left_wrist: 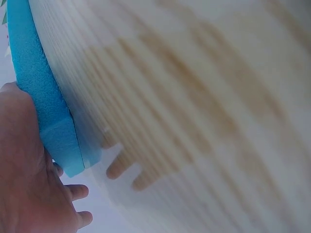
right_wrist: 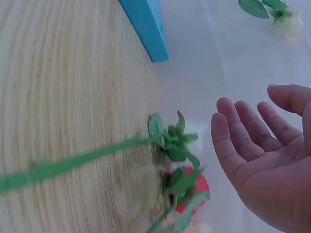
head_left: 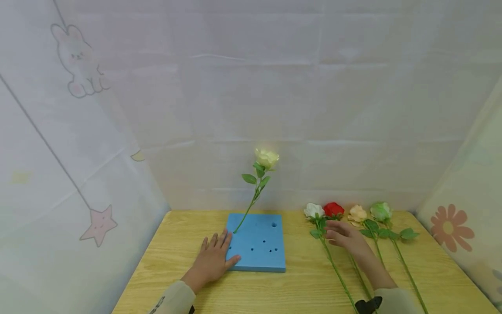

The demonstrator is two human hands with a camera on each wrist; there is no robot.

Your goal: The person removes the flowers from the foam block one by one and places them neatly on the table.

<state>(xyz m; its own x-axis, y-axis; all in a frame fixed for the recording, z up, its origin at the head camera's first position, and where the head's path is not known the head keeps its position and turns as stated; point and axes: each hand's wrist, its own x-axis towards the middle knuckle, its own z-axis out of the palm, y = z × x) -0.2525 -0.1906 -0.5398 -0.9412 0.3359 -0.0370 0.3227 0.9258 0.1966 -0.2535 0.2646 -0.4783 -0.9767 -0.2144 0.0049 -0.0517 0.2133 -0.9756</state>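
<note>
A blue foam block [head_left: 256, 259] with several small holes lies on the table. One pale yellow artificial rose [head_left: 267, 159] stands in a hole near its left side, leaning right. My left hand [head_left: 211, 261] rests on the block's left edge with fingers spread. Over the flowers on the right, my right hand [head_left: 349, 240] hovers with relaxed fingers and holds nothing. In the right wrist view its palm [right_wrist: 277, 179] is bare. Nearest to it are a white rose [head_left: 313, 210] and a red rose [head_left: 334, 209], lying on the table with their stems toward me.
A peach rose [head_left: 357, 214] and a green-white rose [head_left: 381, 212] lie farther right on the wooden table [head_left: 176, 235]. A pale cloth [head_left: 251, 96] hangs behind the table, with printed cloth at both sides.
</note>
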